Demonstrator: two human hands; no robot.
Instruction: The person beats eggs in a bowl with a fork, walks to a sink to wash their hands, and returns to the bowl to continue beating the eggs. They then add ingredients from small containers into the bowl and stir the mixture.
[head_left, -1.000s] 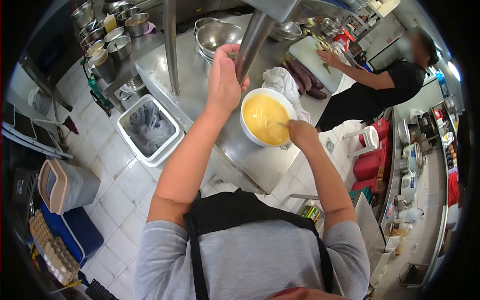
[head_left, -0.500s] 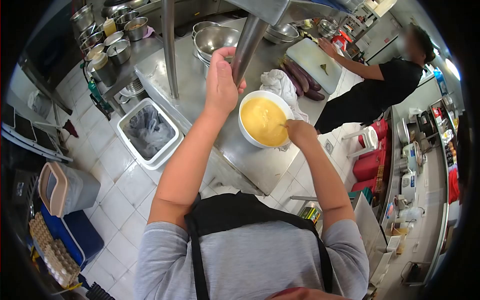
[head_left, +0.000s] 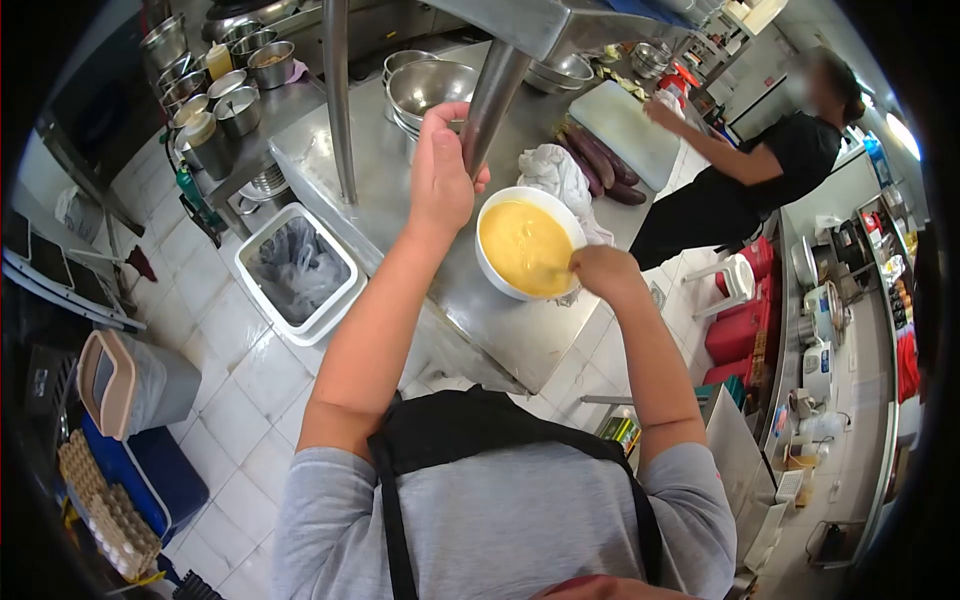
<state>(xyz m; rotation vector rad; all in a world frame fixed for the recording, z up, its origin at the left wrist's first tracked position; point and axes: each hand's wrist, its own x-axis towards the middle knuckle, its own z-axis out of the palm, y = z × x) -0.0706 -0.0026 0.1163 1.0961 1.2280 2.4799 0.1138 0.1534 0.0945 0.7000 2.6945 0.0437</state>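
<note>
My left hand [head_left: 449,170] is wrapped round a slanting metal post [head_left: 492,105] above the steel table. My right hand [head_left: 604,270] is closed at the right rim of a white bowl [head_left: 486,255], holding a utensil that is mostly hidden by the fingers and the yellow mixture [head_left: 522,243]. The bowl stands near the table's corner. Behind it lies a crumpled white cloth [head_left: 556,175], and beyond that several purple eggplants [head_left: 600,163] rest beside a white cutting board [head_left: 628,130].
A co-worker [head_left: 770,165] in black stands at the right behind the table. Metal bowls [head_left: 432,85] sit beyond my left hand. A lined white bin [head_left: 300,275] is on the floor at left. Steel pots [head_left: 238,110] stand on the back left counter.
My right hand has shifted slightly down along the bowl's rim, and the mixture's surface looks different. The co-worker's hand has lifted away from the cutting board.
</note>
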